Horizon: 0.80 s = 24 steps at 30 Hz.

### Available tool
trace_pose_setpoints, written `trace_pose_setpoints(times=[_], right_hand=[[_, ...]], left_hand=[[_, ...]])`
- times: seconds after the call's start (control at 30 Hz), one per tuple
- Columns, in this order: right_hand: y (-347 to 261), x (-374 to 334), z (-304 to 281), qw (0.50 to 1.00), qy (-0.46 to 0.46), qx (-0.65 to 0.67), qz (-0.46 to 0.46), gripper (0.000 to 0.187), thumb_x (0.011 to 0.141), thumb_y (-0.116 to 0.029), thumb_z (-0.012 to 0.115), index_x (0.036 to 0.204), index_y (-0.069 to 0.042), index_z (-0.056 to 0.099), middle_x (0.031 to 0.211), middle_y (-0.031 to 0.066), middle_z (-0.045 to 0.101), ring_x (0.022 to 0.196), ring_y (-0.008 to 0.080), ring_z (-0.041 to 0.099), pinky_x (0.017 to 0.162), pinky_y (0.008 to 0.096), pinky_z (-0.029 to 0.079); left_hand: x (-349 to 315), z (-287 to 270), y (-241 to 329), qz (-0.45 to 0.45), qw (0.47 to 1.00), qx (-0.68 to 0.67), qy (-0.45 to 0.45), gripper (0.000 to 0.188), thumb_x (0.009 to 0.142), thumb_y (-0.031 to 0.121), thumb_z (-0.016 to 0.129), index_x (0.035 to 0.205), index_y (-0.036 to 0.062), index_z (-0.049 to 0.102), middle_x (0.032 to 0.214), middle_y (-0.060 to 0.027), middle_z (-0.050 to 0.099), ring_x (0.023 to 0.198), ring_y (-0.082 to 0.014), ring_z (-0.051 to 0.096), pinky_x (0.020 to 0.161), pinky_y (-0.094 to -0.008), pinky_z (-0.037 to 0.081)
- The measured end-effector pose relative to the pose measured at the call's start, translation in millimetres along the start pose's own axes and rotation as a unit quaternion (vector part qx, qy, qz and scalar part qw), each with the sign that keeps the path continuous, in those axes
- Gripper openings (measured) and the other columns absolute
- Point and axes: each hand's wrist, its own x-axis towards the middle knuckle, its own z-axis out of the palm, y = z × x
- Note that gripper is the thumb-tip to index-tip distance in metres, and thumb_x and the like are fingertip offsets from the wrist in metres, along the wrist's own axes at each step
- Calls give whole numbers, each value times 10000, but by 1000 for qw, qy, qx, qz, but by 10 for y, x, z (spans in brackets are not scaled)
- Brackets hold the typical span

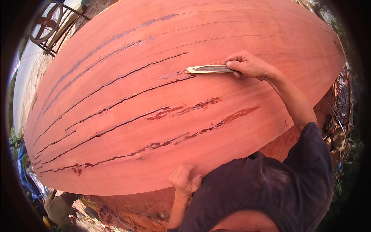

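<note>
My right hand [249, 65] is closed around one end of a flat wooden strip [210, 69]. The strip's far tip rests at a smear of dark reddish paste [178, 74] on a large, curved, reddish planked surface shaped like a boat hull [216, 150]. Just below that tip, a long bead of dark paste [131, 99] runs leftward along a seam. Several similar lines follow other seams, some spread flat, others raised and glossy. My left hand [185, 179], slightly blurred, is loosely curled by the hull's near edge, with nothing visible in it.
A round fan [46, 22] on a metal frame stands beyond the hull at upper left. Blue sheeting [29, 178] lies at the far left. Someone's olive clothing [58, 208] shows at lower left. Dark clutter and rounded objects [339, 139] lie past the hull on the right.
</note>
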Motion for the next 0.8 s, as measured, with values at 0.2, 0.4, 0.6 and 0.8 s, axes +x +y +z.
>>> trace_pose_setpoints(times=[0.2, 0.4, 0.6, 0.8], right_hand=[[-69, -168, -195, 997, 19, -73, 10, 251, 1038, -220, 570, 1078, -53, 753, 699, -34, 572, 618, 71, 492, 556, 277, 393], [-291, -456, -120, 960, 152, -199, -129, 211, 1013, -166, 588, 1064, -41, 752, 654, 16, 557, 583, 132, 515, 546, 332, 413], [-274, -529, 282, 838, 253, -355, -328, 106, 935, -139, 681, 1016, -115, 743, 698, 76, 618, 602, 267, 591, 544, 387, 463], [-145, -480, 367, 803, 254, -390, -373, 132, 904, -116, 694, 1033, -140, 711, 742, 61, 545, 635, 245, 579, 515, 394, 446]], left_hand=[[4, -3, -4, 0, 1000, -4, -1, 579, 983, 561, 606, 876, -3, 682, 731, -148, 633, 634, -314, 631, 570, -378, 471], [5, 13, 1, 1, 1000, -10, 8, 585, 973, 572, 617, 870, 0, 684, 728, -146, 633, 633, -313, 630, 569, -378, 471], [2, 3, -12, 3, 1000, -3, 7, 585, 964, 574, 627, 862, 2, 685, 725, -145, 633, 631, -312, 629, 568, -377, 469], [-12, 12, -13, -4, 1000, -8, 7, 577, 961, 566, 635, 864, 0, 686, 727, -146, 633, 635, -312, 629, 574, -380, 469]])
